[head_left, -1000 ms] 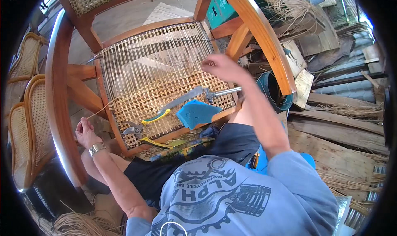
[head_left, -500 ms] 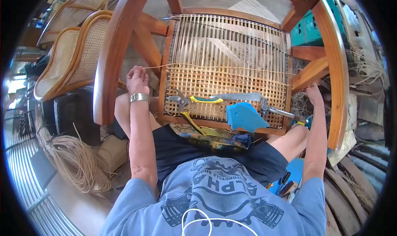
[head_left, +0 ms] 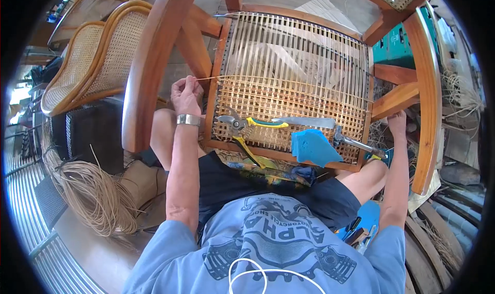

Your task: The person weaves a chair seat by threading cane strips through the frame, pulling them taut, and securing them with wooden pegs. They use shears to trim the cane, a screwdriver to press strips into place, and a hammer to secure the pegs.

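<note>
Left hand (head_left: 186, 93), left of center in the upper half: grip closed, thumb and fingertips pinching a thin cane strand (head_left: 206, 78) that runs right to the seat's left edge. Right hand (head_left: 397, 120), right side of frame: behind the slanted chair brace (head_left: 396, 101), near it; fingers mostly hidden and small, can't tell if grip is spread or closed, or holding anything. Woven seat (head_left: 294, 95) at upper center, dense weave low, mostly lengthwise strands above. On it: shears (head_left: 237, 124), long blade (head_left: 309, 121), metal tool (head_left: 356, 142), blue pad (head_left: 315, 147). Chair back cut off at top right.
</note>
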`<state>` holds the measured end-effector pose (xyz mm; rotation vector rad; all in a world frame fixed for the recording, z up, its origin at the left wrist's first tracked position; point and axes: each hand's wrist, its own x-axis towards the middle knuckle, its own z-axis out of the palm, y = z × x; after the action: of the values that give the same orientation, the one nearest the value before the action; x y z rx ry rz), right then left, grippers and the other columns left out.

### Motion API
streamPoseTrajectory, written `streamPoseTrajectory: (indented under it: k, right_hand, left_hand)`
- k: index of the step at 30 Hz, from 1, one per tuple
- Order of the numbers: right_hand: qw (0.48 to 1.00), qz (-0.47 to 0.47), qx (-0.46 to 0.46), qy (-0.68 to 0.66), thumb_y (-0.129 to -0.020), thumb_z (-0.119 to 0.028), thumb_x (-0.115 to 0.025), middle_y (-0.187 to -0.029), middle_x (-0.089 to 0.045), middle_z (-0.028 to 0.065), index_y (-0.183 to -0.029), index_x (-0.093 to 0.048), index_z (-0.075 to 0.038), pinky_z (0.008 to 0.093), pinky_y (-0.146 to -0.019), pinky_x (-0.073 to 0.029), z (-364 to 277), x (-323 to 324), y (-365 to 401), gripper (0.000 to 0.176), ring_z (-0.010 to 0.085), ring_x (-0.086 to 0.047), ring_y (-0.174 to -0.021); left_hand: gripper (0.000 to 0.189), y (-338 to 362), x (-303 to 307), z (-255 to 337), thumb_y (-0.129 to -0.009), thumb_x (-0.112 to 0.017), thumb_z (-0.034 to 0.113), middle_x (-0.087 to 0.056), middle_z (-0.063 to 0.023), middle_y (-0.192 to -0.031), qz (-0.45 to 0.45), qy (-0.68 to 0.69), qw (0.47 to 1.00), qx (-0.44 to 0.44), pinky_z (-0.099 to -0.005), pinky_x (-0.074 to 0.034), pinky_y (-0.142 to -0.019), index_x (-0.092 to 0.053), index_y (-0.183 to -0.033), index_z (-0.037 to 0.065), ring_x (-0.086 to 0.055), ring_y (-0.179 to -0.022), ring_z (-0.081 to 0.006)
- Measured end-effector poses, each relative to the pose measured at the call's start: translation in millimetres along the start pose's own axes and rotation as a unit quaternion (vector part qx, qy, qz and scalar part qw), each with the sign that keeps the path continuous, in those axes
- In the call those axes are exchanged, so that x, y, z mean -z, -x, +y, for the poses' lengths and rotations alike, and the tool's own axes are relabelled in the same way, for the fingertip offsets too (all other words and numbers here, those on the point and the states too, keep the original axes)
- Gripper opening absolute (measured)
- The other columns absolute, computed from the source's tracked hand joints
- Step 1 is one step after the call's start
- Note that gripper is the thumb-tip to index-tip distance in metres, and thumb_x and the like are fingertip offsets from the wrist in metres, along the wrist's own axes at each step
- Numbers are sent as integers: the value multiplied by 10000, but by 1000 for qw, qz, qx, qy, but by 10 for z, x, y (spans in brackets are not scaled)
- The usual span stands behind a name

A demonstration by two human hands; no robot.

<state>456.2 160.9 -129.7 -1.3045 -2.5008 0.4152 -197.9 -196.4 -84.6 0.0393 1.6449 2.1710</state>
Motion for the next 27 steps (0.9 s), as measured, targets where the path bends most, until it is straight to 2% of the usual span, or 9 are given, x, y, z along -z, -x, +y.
streamPoseTrajectory:
  k: [2,3,4,6,13,18,22,24,27]
  right_hand:
    - [968,35,-128,-214,-815,-21,-663,-935,-704,159,-946,-676,-7,407,-829,-536,-7,-22,-14,133,339,-663,-938]
    - [984,-43,40,167,-912,-22,-553,-1012,-703,211,-1062,-645,34,373,-870,-514,41,97,-10,184,363,-662,-1003]
    - [983,-44,46,171,-912,-22,-553,-1012,-703,211,-1062,-645,34,373,-870,-514,-234,233,-5,184,363,-662,-1003]
    - [990,4,-106,90,-922,-90,-617,-968,-701,221,-1065,-666,38,417,-825,-515,-1013,488,32,198,376,-670,-944]
    - [993,-15,-119,-5,-983,-152,-581,-969,-700,236,-1158,-650,27,443,-809,-512,-1122,658,146,260,411,-672,-936]
    - [976,-72,-141,148,-999,-310,-582,-1196,-654,239,-1245,-632,7,427,-976,-473,-739,664,122,404,357,-617,-1165]
    - [964,-61,-87,243,-990,-361,-593,-1245,-641,247,-1285,-599,36,422,-1054,-445,-1494,1132,870,494,378,-596,-1199]
    - [956,-196,-205,80,-974,-321,-624,-1166,-678,225,-1294,-600,30,385,-1002,-484,-2415,1440,998,475,329,-652,-1114]
    - [912,-308,-206,-176,-934,-226,-682,-1072,-704,155,-1282,-604,27,329,-908,-510,-3438,1484,830,438,213,-664,-1013]
  left_hand:
    - [175,69,-2,7,-923,-731,73,-690,-77,-879,-11,30,999,13,-249,-537,-654,-572,-996,71,-646,-744,-134]
    - [185,95,12,12,-915,-749,100,-700,-58,-885,-22,37,999,19,-239,-530,-656,-584,-995,82,-657,-759,-126]
    - [185,121,8,51,-915,-749,100,-700,-58,-885,-17,42,999,19,-239,-530,-656,-584,-995,82,-657,-759,-126]
    - [206,156,6,136,-903,-770,136,-708,-38,-898,5,20,997,78,-237,-531,-657,-591,-997,97,-669,-766,-122]
    - [153,196,-89,-92,-902,-766,119,-736,-61,-906,-20,13,999,40,-264,-548,-681,-618,-941,104,-693,-764,-136]
    - [163,285,-126,-39,-868,-806,148,-751,-13,-896,-49,-54,997,8,-213,-470,-645,-679,-962,108,-661,-762,-58]
    - [143,346,-162,69,-870,-793,95,-743,-58,-903,-16,-50,998,41,-215,-500,-675,-678,-942,48,-684,-797,-92]
    - [137,338,-159,22,-874,-786,85,-739,-61,-912,-8,-35,998,47,-215,-510,-702,-679,-943,34,-680,-804,-91]
    - [124,403,-214,117,-887,-770,75,-735,-69,-908,-21,13,998,65,-215,-515,-717,-680,-944,12,-676,-803,-96]
